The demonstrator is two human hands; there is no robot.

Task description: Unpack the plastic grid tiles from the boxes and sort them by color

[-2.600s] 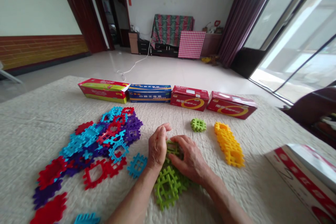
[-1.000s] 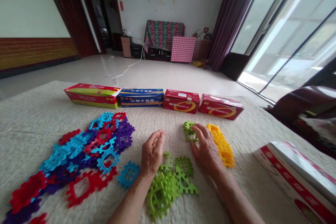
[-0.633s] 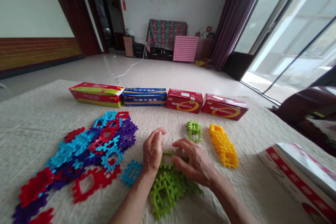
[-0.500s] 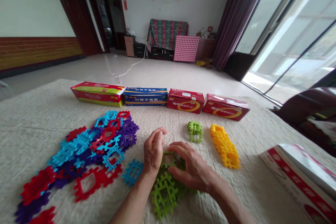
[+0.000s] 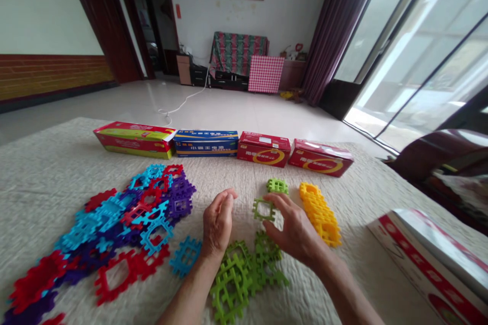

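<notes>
My right hand [image 5: 295, 226] pinches a square green interlocking block [image 5: 257, 207] with a hole in its middle, between thumb and fingers. It is above a loose pile of green blocks [image 5: 232, 284] lying on the cloth. My left hand [image 5: 219, 219] is closed, its thumb pressed against curled fingers; whatever may be inside is hidden. Just beyond the right hand lies a small stack of green blocks [image 5: 277, 185]. To its right, yellow blocks [image 5: 320, 213] form an overlapping row. A blue block [image 5: 185, 257] sits beside my left forearm.
At left spreads a mixed heap of blue, red and purple blocks [image 5: 114, 218]. Along the back stand a red-and-green box [image 5: 135, 141], a blue box [image 5: 206, 143] and two red boxes [image 5: 263, 149]. A white-and-red box [image 5: 430, 259] is at right.
My right hand has lifted a green block from the pile and moved it forward and right, toward the small green stack. My left hand stays closed. The view has shifted slightly.
</notes>
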